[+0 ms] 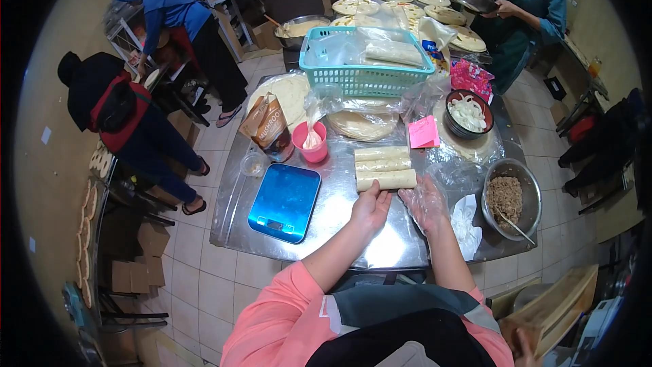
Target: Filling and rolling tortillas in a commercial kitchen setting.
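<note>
Three pale flatbread rolls (385, 180) lie side by side on the steel table (336, 214) before me. My left hand (373, 207) is bare, its thumb touching the front of the nearest roll and its fingers curled just below it; whether it grips the roll is unclear. At that roll's right end is my right hand (427, 204), in a clear plastic glove, its fingers apart and nothing visible in them. A stack of flat round flatbreads (362, 125) under clear plastic lies beyond the rolls.
Left of the rolls sit a blue kitchen scale (285, 202), a pink cup (310, 142) and a mushroom-sauce pouch (268, 127). Rightward are a bowl of sliced onion (467, 114), a steel bowl of minced filling (512, 199) and tissue (465, 227). A turquoise basket (367, 81) stands behind. Several co-workers are nearby.
</note>
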### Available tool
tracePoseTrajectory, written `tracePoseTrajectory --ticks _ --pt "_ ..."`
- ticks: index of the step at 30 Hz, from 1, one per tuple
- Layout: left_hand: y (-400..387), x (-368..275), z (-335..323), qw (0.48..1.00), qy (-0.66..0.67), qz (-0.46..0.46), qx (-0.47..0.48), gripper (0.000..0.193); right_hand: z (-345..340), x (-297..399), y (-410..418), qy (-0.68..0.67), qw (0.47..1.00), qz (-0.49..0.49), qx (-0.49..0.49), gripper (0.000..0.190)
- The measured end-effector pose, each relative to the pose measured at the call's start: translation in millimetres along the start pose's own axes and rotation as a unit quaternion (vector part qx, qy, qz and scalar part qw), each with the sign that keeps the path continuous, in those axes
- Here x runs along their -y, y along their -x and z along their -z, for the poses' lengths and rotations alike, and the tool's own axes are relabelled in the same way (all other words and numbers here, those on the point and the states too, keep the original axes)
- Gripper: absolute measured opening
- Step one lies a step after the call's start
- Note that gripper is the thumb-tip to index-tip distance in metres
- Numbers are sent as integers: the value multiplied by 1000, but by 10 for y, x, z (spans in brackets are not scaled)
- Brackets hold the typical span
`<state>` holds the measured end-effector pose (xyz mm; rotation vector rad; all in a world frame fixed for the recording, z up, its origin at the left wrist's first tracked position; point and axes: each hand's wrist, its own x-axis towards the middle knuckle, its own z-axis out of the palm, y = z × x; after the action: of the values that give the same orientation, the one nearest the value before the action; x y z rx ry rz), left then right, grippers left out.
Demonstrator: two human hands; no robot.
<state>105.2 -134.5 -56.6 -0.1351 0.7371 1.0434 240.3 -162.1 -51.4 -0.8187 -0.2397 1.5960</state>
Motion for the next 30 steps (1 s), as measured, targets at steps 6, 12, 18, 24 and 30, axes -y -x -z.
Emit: tracePoseTrajectory --ticks 6,12,18,24,30 --pt "64 -11 -39 1000 -5 -1 -8 35 -14 47 -6 -24 999 -17 16 52" --pt "62 -18 25 1000 -2 0 15 34 10 22 30 -15 1000 -11 24 52" --pt "204 19 83 994 -31 -38 97 36 -89 40 194 47 999 15 3 47" --pt "421 -94 14 956 -187 -117 195 41 -244 109 371 254 967 31 15 34" --pt "645 -247 -47 913 -324 -138 207 37 -367 22 473 242 960 -129 57 32"
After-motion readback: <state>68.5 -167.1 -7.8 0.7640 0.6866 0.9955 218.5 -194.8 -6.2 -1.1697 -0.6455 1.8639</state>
